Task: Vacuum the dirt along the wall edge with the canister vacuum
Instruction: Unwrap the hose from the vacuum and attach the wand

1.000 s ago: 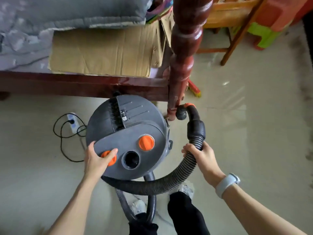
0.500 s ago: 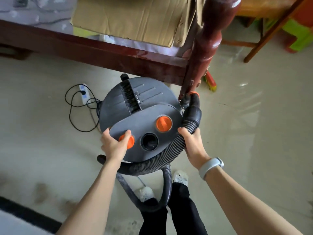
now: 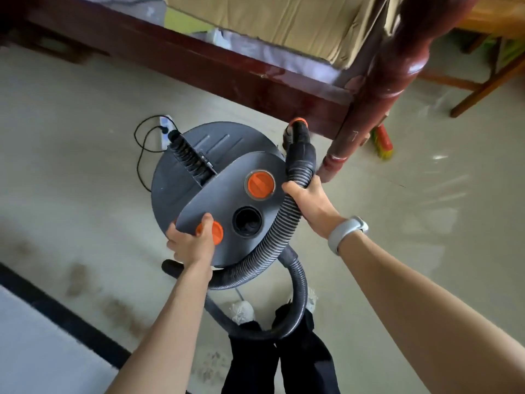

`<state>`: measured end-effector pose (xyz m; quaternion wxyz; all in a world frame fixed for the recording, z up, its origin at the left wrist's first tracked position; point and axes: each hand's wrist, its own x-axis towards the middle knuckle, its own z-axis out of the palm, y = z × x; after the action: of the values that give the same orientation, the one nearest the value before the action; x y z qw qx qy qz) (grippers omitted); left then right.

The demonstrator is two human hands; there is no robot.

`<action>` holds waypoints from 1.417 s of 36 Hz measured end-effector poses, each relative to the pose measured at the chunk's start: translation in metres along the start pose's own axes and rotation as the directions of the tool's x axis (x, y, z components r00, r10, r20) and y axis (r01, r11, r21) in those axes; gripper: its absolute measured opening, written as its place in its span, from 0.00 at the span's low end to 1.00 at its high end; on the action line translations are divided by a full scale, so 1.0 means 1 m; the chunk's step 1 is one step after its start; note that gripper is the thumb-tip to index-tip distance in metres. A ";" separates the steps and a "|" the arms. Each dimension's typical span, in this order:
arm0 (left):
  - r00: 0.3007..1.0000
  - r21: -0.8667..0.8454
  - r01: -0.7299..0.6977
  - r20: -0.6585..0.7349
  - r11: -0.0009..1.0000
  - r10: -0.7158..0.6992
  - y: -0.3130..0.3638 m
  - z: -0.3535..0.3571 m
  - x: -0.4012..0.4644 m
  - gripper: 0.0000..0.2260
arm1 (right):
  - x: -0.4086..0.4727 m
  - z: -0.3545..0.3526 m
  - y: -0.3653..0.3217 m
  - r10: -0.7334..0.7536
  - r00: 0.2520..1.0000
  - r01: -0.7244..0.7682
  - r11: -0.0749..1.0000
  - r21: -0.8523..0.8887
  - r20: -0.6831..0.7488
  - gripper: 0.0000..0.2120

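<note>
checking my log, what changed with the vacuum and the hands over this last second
The canister vacuum has turned, so its orange caps now sit more toward the bed post. The view has swung to show the dirt along the wall edge. Unchanged: the left hand holds the lid's rim by an orange cap, and the right hand grips the hose.

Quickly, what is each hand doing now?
Left hand: grips the vacuum lid's edge.
Right hand: grips the hose.

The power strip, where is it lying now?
In the head view the white power strip lies on the floor at the upper left, just behind the grey canister vacuum, in front of the dark wooden bed rail.
</note>
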<state>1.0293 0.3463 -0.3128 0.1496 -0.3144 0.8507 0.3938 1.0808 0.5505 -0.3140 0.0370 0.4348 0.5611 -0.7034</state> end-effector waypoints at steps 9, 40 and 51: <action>0.997 -0.028 0.077 -0.012 0.997 -0.077 0.011 0.002 0.001 0.38 | 0.011 0.007 -0.026 0.045 0.998 -0.042 0.997 -0.066 0.052 0.23; 0.659 -0.181 -0.341 0.654 0.923 0.371 0.072 0.018 -0.086 0.15 | -0.122 -0.040 0.027 -0.081 0.956 0.164 0.944 -0.286 0.280 0.24; 0.690 -0.376 -0.241 0.582 0.895 0.430 0.065 -0.027 -0.084 0.07 | -0.121 -0.035 0.004 -0.002 0.840 0.338 0.785 -0.519 0.543 0.21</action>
<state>1.0502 0.3926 -0.2160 0.3164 -0.0124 0.7258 0.6107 1.1775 0.5248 -0.2378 0.2541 0.1421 0.7603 -0.5807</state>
